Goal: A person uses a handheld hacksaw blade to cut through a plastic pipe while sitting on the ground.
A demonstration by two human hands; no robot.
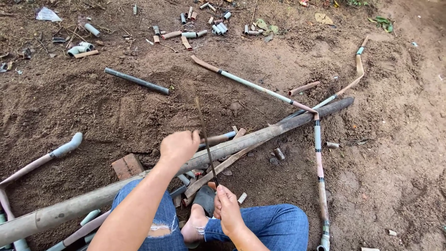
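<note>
My left hand (179, 146) grips the middle of a thin dark saw blade (202, 128) and rests on a long muddy pipe (260, 135) that runs across my lap. My right hand (227, 207) holds the blade's near end just above my knee. The blade stands tilted, its tip pointing away from me. My bare foot (197, 223) in a dark sandal sits under the pipe, between my jeans-clad legs.
Bare brown soil all around. A brick (126, 166) lies left of my knee. Thin bent pipes (317, 153) lie to the right, a dark pipe (135, 80) lies farther off, and several short pipe offcuts (218, 28) are scattered at the top.
</note>
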